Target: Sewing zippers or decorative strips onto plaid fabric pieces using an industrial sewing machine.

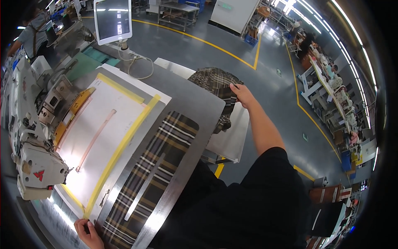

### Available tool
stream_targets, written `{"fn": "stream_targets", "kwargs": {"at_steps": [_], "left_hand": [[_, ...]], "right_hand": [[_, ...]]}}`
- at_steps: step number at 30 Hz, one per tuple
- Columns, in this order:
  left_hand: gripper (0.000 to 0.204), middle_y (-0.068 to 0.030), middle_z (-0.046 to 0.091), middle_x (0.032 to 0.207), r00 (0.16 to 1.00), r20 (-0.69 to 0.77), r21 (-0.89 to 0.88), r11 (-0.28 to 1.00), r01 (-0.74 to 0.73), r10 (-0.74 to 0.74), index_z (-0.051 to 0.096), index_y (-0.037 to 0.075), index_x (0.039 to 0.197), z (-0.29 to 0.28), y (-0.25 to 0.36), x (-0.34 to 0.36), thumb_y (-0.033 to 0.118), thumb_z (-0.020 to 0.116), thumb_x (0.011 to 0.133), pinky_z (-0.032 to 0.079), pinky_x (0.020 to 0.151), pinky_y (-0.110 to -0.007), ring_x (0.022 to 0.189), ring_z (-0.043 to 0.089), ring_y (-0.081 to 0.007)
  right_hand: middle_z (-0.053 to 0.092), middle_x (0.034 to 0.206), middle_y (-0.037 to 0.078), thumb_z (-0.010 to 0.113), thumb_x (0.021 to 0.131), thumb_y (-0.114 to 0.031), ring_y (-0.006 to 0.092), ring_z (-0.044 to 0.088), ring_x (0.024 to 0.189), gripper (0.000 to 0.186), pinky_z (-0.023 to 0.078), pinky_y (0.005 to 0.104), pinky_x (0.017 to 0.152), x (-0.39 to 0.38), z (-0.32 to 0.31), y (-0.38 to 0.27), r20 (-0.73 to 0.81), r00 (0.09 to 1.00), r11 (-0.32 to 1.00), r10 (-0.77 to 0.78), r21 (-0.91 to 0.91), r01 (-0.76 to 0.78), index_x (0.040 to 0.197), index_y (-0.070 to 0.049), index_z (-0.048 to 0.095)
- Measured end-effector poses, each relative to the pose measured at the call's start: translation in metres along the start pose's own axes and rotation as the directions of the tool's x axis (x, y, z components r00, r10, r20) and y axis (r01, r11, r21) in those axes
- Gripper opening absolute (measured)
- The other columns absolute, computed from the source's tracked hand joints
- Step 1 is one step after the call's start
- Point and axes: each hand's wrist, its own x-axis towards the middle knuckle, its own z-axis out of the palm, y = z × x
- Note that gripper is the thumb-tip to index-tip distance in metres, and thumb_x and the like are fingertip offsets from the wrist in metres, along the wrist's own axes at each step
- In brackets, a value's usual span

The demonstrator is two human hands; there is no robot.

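Pinching a crumpled plaid fabric bundle (215, 78) by its right-hand edge, the right hand (243, 95) in the head view has thumb and forefinger closed on the cloth. The bundle spreads out to the left of those fingertips, and a fold of it droops below them past the edge of a grey metal plate (201, 99), over a pale side table (230, 143). Behind the fingers, the bare forearm runs down into a black sleeve (269, 178).

Far below and to the left, the left hand (88, 235) has its fingers curled, just beside the near corner of a white template sheet (89, 120); whether they grip that corner or only rest against it, I cannot tell from this angle. Up and away from these fingers runs yellow tape (125, 143) along the sheet's border, and further in lies a long, narrow pinkish strip (97, 139). Just right of the left hand, a flat plaid panel (157, 176) in dark, tan and white shows inside the plate's round-cornered window, with a slim pale bar (145, 186) lengthwise along its middle.

Above and left of the left fingers stands a white sewing machine head (39, 166). Well beyond both hands, a white-framed screen (113, 20) faces them, a pale cable (145, 74) looping beneath it.
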Motion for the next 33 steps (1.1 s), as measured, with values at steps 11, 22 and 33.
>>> {"fn": "stream_targets", "kwargs": {"at_steps": [11,22,33], "left_hand": [[0.023,-0.017,0.068,0.119,0.999,0.008,-0.026,0.999,0.043,-0.043,0.067,-0.003,0.122,-0.002,0.006,-0.004,0.013,0.062,0.106,0.052,0.099,-0.041,0.109,0.064,-0.0308],[0.023,-0.0155,0.069,0.117,1.0,0.02,0.006,1.0,0.011,-0.011,0.068,-0.001,0.121,-0.007,0.016,-0.002,0.016,0.06,0.108,0.054,0.095,-0.042,0.103,0.066,-0.0301],[0.105,-0.0154,0.071,0.114,0.916,0.341,-0.81,0.561,0.172,0.212,0.057,-0.001,0.14,0.039,0.125,0.041,0.091,0.04,0.092,0.06,0.089,-0.042,0.105,0.071,-0.0264]], "right_hand": [[0.063,0.072,-0.001,0.067,0.105,-0.046,0.0113,0.059,0.065,0.043,0.047,0.0286,0.062,-0.003,-0.008,-0.017,0.206,0.976,0.987,0.07,-0.155,-0.038,0.085,-0.008,0.071],[0.05,0.071,-0.002,0.065,0.107,-0.03,0.0095,0.042,0.071,0.042,0.039,0.0314,0.065,-0.024,0.02,-0.157,-0.485,0.632,0.779,-0.604,-0.195,0.596,0.077,-0.001,0.059],[0.06,0.086,0.008,0.076,0.093,-0.029,0.0242,0.063,0.066,0.024,0.051,0.0377,0.053,-0.242,0.304,-0.268,0.454,-0.312,-0.177,-0.835,0.315,0.933,0.085,-0.009,0.066]]}}
